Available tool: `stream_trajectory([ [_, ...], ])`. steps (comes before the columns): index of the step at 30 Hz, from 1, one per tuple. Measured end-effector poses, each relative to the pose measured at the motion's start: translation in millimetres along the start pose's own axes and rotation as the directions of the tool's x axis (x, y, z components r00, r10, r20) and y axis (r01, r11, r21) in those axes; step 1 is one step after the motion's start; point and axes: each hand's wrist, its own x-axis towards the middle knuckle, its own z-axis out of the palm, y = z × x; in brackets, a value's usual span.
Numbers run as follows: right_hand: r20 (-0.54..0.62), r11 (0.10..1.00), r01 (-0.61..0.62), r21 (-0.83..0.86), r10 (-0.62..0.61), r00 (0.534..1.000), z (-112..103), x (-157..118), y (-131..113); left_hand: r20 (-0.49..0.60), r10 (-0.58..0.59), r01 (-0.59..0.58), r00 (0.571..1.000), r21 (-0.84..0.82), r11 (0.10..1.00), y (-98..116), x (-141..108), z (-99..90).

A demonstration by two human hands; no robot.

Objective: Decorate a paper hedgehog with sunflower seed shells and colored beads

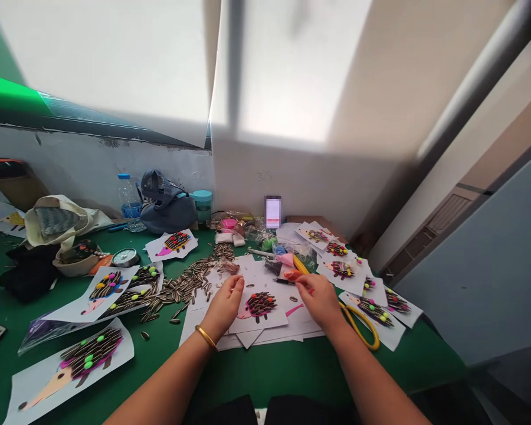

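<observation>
Between my hands lies a white paper with a hedgehog picture (pixel 262 304), its back made of striped sunflower seeds dotted with orange-red balls. My left hand (pixel 227 302), wearing a gold bangle (pixel 206 337), is at the picture's left edge, thumb and fingers pressed together. What they hold, if anything, is too small to see. To the right, my right hand (pixel 321 298) is closed with fingertips pinched, beside an orange clay packet (pixel 292 275) and a black pen (pixel 284 281). A speck of orange-red shows at its fingers; I cannot make out what it is.
Loose sunflower seeds (pixel 190 282) spread left of the papers. Finished hedgehog pictures lie on both sides, one at front left (pixel 77 369). Yellow-handled scissors (pixel 365 330) lie by my right forearm. At the back stand a phone (pixel 273 211), a water bottle (pixel 130 203) and a blue-grey bag (pixel 168 206).
</observation>
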Motion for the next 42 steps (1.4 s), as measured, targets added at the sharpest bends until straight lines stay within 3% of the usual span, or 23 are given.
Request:
stream_trajectory([
  [2, 0.017, 0.981, -0.127, -0.146, 0.13, 0.991, -11.5, 0.3, 18.5, 0.001, 0.014, -0.014, 1.0, 0.03, 0.999, 2.4, 0.2, -0.1],
  [5, 0.185, 0.954, -0.15, -0.261, 0.202, 0.962, -20.5, -2.0, 34.3, -0.015, 0.052, -0.05, 0.999, 0.085, 0.995, 8.5, -1.4, -0.5],
  [7, 0.21, 0.956, -0.153, -0.251, 0.208, 0.955, -20.9, -3.1, 30.2, -0.034, 0.12, -0.115, 0.992, 0.126, 0.985, 14.1, -4.8, -0.4],
  [9, 0.15, 0.977, -0.161, -0.141, 0.182, 0.972, -18.1, -3.5, 13.9, -0.034, 0.238, -0.23, 0.971, 0.15, 0.961, 20.9, -10.7, 0.7],
  [11, 0.126, 0.989, -0.099, 0.112, 0.085, 0.988, -13.4, -3.7, -10.6, 0.0, 0.373, -0.37, 0.928, 0.125, 0.921, 28.5, -18.4, 2.9],
  [13, 0.115, 0.941, -0.015, 0.339, -0.025, 0.993, -7.9, -4.0, -37.2, 0.042, 0.465, -0.467, 0.884, 0.066, 0.882, 35.2, -26.1, 5.8],
  [15, 0.087, 0.895, 0.046, 0.444, -0.095, 0.992, -2.0, -4.0, -60.0, 0.064, 0.502, -0.504, 0.862, 0.008, 0.864, 39.5, -31.4, 8.0],
  [19, 0.044, 0.827, 0.144, 0.544, -0.2, 0.979, 9.9, -3.8, -84.1, 0.002, 0.491, -0.491, 0.871, -0.032, 0.871, 39.2, -32.1, 7.2],
  [24, 0.028, 0.818, 0.136, 0.559, -0.182, 0.983, 22.3, -10.5, -85.5, 0.12, 0.374, -0.372, 0.92, -0.041, 0.927, 37.1, -28.5, 4.1],
  [28, 0.046, 0.813, 0.088, 0.575, -0.139, 0.989, 23.9, -16.3, -81.7, 0.195, 0.245, -0.226, 0.95, -0.114, 0.967, 41.6, -28.7, 5.0],
  [33, 0.078, 0.746, 0.089, 0.66, -0.186, 0.979, 17.1, -17.1, -77.3, 0.202, 0.047, 0.015, 0.978, -0.296, 0.955, 47.3, -28.1, 5.4],
  [35, 0.088, 0.736, 0.089, 0.671, -0.198, 0.976, 14.5, -16.8, -76.2, 0.193, 0.062, -0.007, 0.979, -0.274, 0.962, 48.0, -27.1, 4.5],
  [39, 0.117, 0.74, 0.066, 0.67, -0.193, 0.974, 9.6, -15.4, -77.6, 0.169, 0.273, -0.255, 0.947, -0.118, 0.96, 47.6, -25.4, 2.0],
  [42, 0.157, 0.766, 0.039, 0.641, -0.18, 0.971, 6.5, -13.0, -80.1, 0.188, 0.345, -0.348, 0.92, -0.018, 0.937, 47.2, -25.5, 0.0],
])
